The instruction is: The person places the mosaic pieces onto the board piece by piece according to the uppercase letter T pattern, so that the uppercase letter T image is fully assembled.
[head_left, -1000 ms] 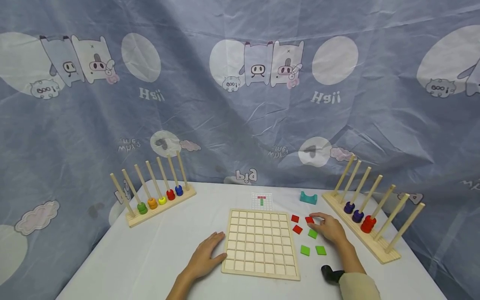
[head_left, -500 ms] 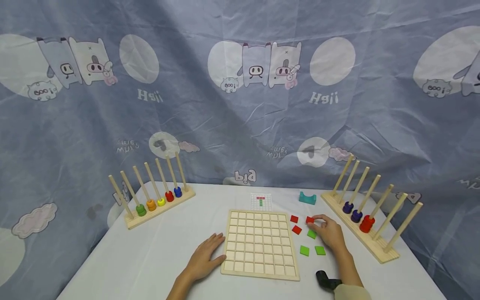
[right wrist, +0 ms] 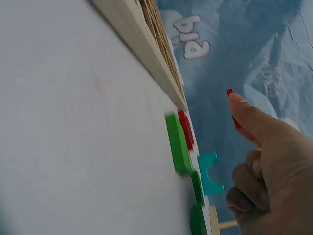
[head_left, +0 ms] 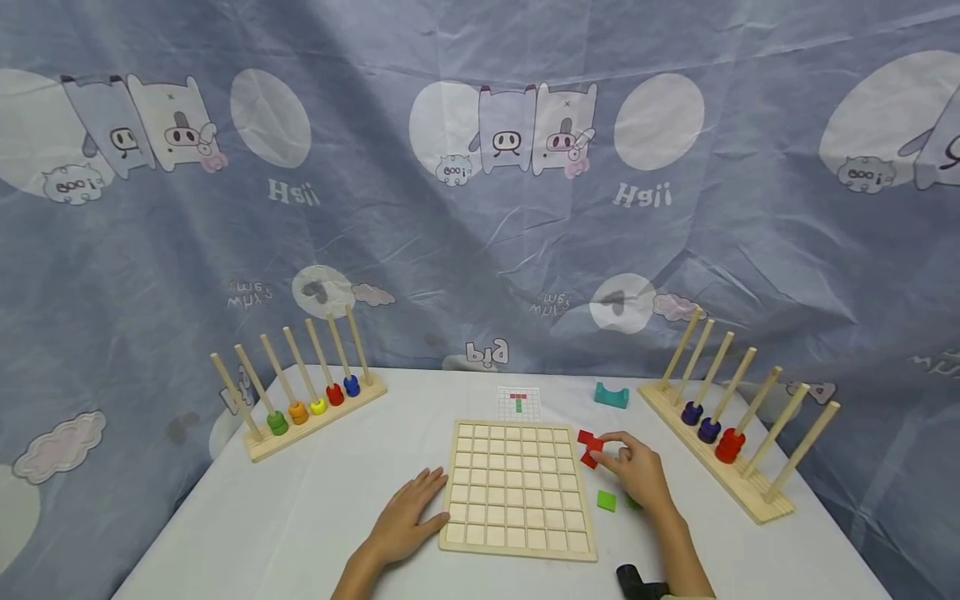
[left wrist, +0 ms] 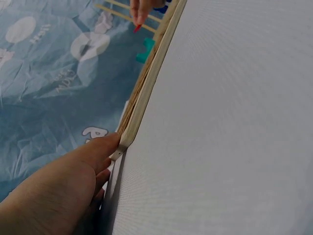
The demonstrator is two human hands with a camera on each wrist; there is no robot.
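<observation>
My right hand [head_left: 637, 471] pinches a small square red tile [head_left: 595, 445] between thumb and fingertips, over the table to the right of the wooden grid board [head_left: 451, 492]. In the right wrist view the held tile [right wrist: 230, 92] is raised, mostly covered by the thumb. Two other red tiles [head_left: 585, 436] lie beneath and beside it. Green tiles [head_left: 607, 501] lie nearer me, some partly hidden by the hand. My left hand [head_left: 405, 517] rests flat with fingers spread at the board's left edge; in the left wrist view its thumb touches the board's corner [left wrist: 128, 137].
A printed card [head_left: 518, 404] with a red and green T pattern lies behind the board. Behind the tiles stands a teal notched block [head_left: 611, 396]. Peg racks with coloured rings stand left [head_left: 315, 421] and right [head_left: 757, 493]. A black object [head_left: 637, 585] is by my right wrist.
My right hand has picked the red tile up off the table and carried it left, toward the board, over the other red tiles. My left hand has stayed at the board's edge.
</observation>
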